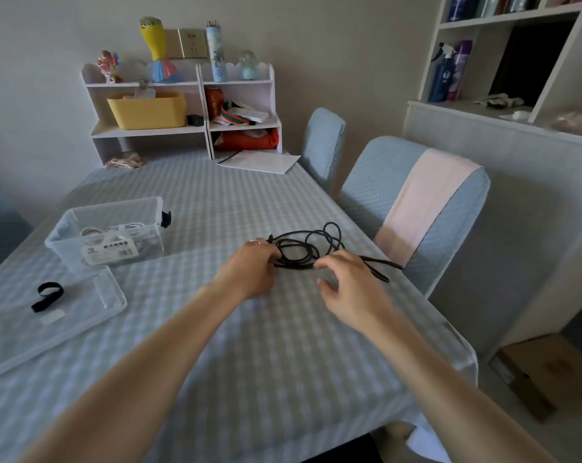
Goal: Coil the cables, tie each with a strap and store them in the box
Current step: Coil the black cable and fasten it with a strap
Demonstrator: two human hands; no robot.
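Observation:
A black cable lies in loose loops on the checked tablecloth near the right table edge, one end trailing toward that edge. My left hand grips the left side of the loops. My right hand hovers over the right side, its index finger and thumb touching the cable; the image is blurred there. A clear plastic box stands at the left with white cables inside. Its clear lid lies in front of it, and a black strap rests on the lid.
A white desk shelf with a yellow bin and ornaments stands at the table's far end, with papers beside it. Two blue-covered chairs stand along the right side. A cardboard box sits on the floor at right.

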